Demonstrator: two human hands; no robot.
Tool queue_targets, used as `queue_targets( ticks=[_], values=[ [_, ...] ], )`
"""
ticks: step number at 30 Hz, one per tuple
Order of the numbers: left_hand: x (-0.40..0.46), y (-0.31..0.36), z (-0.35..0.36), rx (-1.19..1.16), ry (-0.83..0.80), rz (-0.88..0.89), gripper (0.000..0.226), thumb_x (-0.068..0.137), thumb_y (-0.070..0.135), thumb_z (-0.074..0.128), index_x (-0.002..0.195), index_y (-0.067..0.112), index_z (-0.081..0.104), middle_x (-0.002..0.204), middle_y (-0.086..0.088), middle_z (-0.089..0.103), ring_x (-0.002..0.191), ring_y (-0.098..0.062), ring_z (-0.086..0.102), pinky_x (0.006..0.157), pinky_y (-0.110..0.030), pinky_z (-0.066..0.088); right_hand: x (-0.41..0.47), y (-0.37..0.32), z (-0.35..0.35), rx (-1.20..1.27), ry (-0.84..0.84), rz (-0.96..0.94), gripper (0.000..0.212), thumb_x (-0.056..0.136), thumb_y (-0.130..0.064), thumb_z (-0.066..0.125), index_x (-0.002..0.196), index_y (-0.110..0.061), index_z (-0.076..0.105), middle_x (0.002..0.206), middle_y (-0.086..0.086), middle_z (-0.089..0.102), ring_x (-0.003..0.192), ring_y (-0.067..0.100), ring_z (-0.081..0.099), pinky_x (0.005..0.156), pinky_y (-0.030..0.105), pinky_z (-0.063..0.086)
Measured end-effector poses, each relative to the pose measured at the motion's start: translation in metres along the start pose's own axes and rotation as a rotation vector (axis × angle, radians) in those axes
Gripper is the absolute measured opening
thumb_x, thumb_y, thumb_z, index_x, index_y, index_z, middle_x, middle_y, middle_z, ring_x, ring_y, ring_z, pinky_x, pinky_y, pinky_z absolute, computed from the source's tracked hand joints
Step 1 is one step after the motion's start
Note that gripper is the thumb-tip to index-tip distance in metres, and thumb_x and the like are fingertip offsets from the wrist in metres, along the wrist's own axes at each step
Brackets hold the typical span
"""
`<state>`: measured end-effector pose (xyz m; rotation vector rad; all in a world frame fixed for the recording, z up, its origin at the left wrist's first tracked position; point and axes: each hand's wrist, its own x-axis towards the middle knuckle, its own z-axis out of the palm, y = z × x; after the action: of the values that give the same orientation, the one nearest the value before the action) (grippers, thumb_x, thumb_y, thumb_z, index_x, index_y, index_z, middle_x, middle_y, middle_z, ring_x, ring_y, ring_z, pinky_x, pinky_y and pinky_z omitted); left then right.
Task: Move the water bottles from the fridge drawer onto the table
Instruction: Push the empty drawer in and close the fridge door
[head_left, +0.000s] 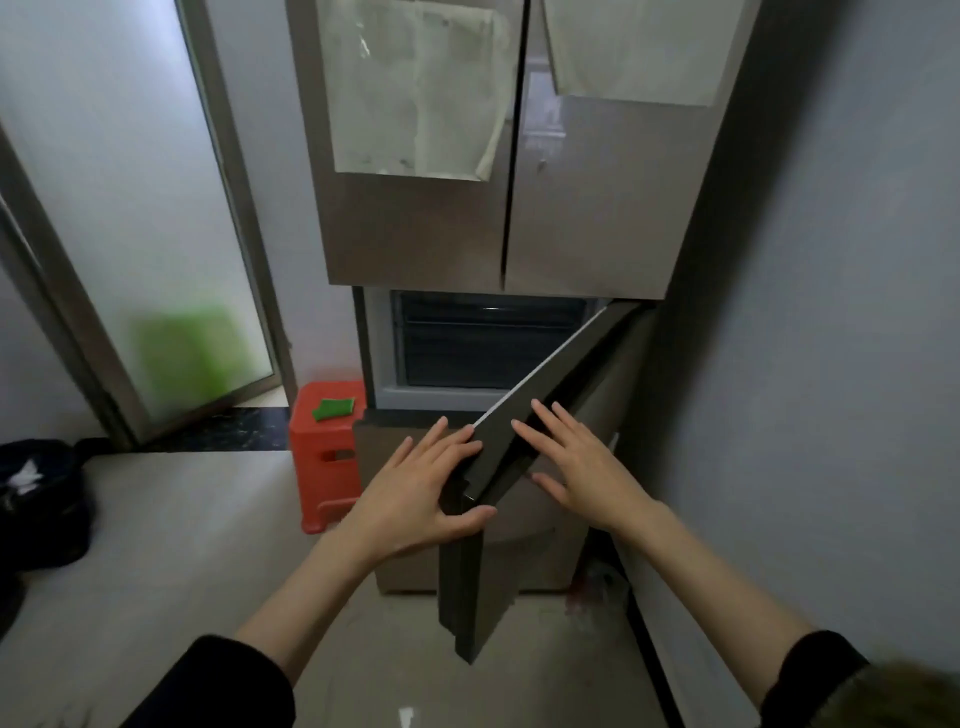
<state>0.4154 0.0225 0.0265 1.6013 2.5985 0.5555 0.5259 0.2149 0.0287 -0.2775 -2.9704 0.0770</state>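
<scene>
A tall brown fridge (571, 218) stands ahead with its upper doors closed. A lower door (524, 467) hangs swung open toward me. Behind it a dark compartment shows drawer fronts (488, 343). My left hand (421, 493) rests on the door's free edge, fingers straight and thumb under the corner. My right hand (582, 467) lies flat on the door's top edge, fingers spread. No water bottles or table are in view.
A red plastic stool (324, 452) with a green cloth (332, 408) stands left of the fridge. A frosted glass door (156, 234) fills the left side. A dark bin (36, 499) sits at the far left. A grey wall (831, 364) lies close on the right.
</scene>
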Motion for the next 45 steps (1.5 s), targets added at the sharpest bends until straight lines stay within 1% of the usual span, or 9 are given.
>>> queue_targets(
  ticks=[6, 10, 15, 22, 26, 29, 33, 38, 45],
  values=[
    [0.023, -0.087, -0.029, 0.053, 0.1, 0.007, 0.065, 0.085, 0.047, 0.042, 0.144, 0.026, 0.027, 0.154, 0.011, 0.02, 0.135, 0.006, -0.005, 0.116, -0.024, -0.002, 0.103, -0.033, 0.019, -0.023, 0.116, -0.11, 0.059, 0.092, -0.033, 0.053, 0.145, -0.023, 0.029, 0.154, 0.004, 0.026, 0.144, 0.019, 0.02, 0.117, 0.034, 0.008],
    [0.047, -0.137, -0.042, 0.135, 0.139, -0.013, 0.053, 0.092, 0.031, 0.046, 0.143, 0.024, 0.03, 0.152, 0.008, 0.027, 0.142, -0.002, 0.003, 0.12, -0.032, 0.003, 0.161, -0.05, 0.039, -0.047, 0.218, -0.077, 0.055, 0.092, -0.031, 0.054, 0.142, -0.021, 0.035, 0.148, 0.006, 0.036, 0.139, 0.021, 0.03, 0.117, 0.039, 0.008],
    [0.089, -0.194, -0.052, 0.18, 0.141, -0.082, 0.05, 0.096, 0.029, 0.043, 0.144, 0.026, 0.027, 0.153, 0.008, 0.024, 0.145, -0.011, 0.007, 0.12, -0.037, 0.008, 0.229, -0.056, 0.057, -0.108, 0.318, -0.066, 0.051, 0.08, -0.029, 0.07, 0.128, -0.018, 0.055, 0.124, 0.01, 0.06, 0.118, 0.027, 0.056, 0.108, 0.052, 0.029],
    [0.146, -0.255, -0.057, 0.25, 0.192, -0.16, 0.075, 0.084, -0.003, 0.05, 0.146, 0.025, 0.019, 0.156, 0.005, 0.016, 0.146, -0.015, 0.0, 0.119, -0.036, 0.002, 0.313, -0.047, 0.075, -0.185, 0.424, -0.075, 0.05, 0.069, -0.033, 0.079, 0.115, -0.018, 0.064, 0.103, 0.007, 0.067, 0.103, 0.027, 0.063, 0.1, 0.055, 0.039],
    [0.178, -0.279, -0.06, 0.361, 0.234, -0.153, 0.071, 0.084, -0.004, 0.05, 0.145, 0.022, 0.026, 0.155, -0.003, 0.019, 0.145, -0.024, 0.002, 0.116, -0.04, 0.0, 0.35, -0.031, 0.079, -0.294, 0.441, -0.132, 0.048, 0.072, -0.039, 0.074, 0.115, -0.021, 0.065, 0.118, 0.012, 0.063, 0.125, 0.033, 0.05, 0.104, 0.063, 0.031],
    [0.195, -0.3, -0.061, 0.491, 0.266, -0.114, 0.079, 0.067, -0.002, 0.071, 0.137, 0.021, 0.042, 0.149, -0.013, 0.033, 0.14, -0.034, 0.022, 0.11, -0.049, 0.015, 0.37, -0.02, 0.076, -0.347, 0.428, -0.165, 0.049, 0.074, -0.044, 0.071, 0.118, -0.025, 0.063, 0.139, 0.014, 0.049, 0.135, 0.034, 0.036, 0.105, 0.067, 0.022],
    [0.214, -0.319, -0.065, 0.457, 0.342, -0.133, 0.091, 0.074, 0.014, 0.071, 0.145, 0.02, 0.016, 0.155, -0.013, 0.014, 0.143, -0.032, 0.011, 0.113, -0.05, 0.014, 0.391, -0.01, 0.081, -0.38, 0.438, -0.154, 0.064, 0.078, -0.051, 0.062, 0.135, -0.026, 0.046, 0.152, 0.012, 0.028, 0.142, 0.031, 0.017, 0.108, 0.065, 0.012],
    [0.24, -0.339, -0.074, 0.529, 0.368, -0.122, 0.099, 0.07, 0.026, 0.077, 0.147, 0.015, 0.014, 0.155, -0.013, 0.016, 0.142, -0.033, 0.017, 0.113, -0.05, 0.019, 0.411, -0.003, 0.087, -0.4, 0.525, -0.032, 0.083, 0.078, -0.058, 0.059, 0.146, -0.026, 0.023, 0.157, 0.008, 0.01, 0.145, 0.027, 0.005, 0.111, 0.06, 0.01],
    [0.263, -0.357, -0.056, 0.5, 0.458, -0.138, 0.114, 0.068, 0.003, 0.075, 0.148, 0.023, -0.003, 0.156, -0.007, 0.007, 0.143, -0.03, 0.014, 0.115, -0.05, 0.013, 0.424, 0.006, 0.107, -0.515, 0.604, 0.008, 0.114, 0.061, -0.006, 0.079, 0.149, -0.028, 0.01, 0.157, 0.004, -0.014, 0.145, 0.024, -0.011, 0.113, 0.056, 0.006]
  ],
)
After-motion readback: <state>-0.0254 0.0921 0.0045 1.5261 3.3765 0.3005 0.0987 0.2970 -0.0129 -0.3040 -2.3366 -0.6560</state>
